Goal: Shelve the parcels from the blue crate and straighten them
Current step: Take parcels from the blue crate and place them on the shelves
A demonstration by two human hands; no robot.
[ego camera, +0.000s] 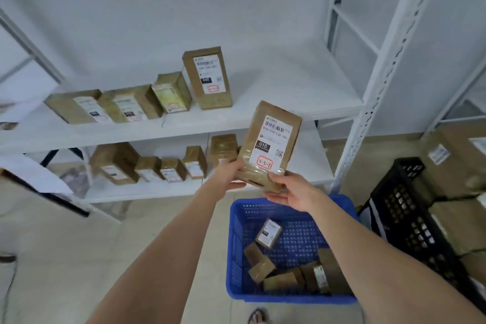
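I hold a brown cardboard parcel (271, 144) upright in front of the white shelving, its white label with "010" and a red-ringed "3-3-7" facing me. My left hand (228, 173) grips its lower left corner. My right hand (292, 192) holds its bottom right edge from below. Underneath, on the floor, stands the blue crate (235, 244) with several small brown parcels (268, 234) lying loose inside. The upper shelf (263, 110) carries several parcels; one tall box (207, 77) stands upright at the right end of the row. The lower shelf (157, 192) holds several more small parcels.
A white perforated shelf upright (368, 102) rises right of the held parcel. A black crate (410, 221) and large cardboard boxes (452, 160) stand on the floor at the right. A dark-edged white board (39, 179) leans at the left. The upper shelf is bare right of the tall box.
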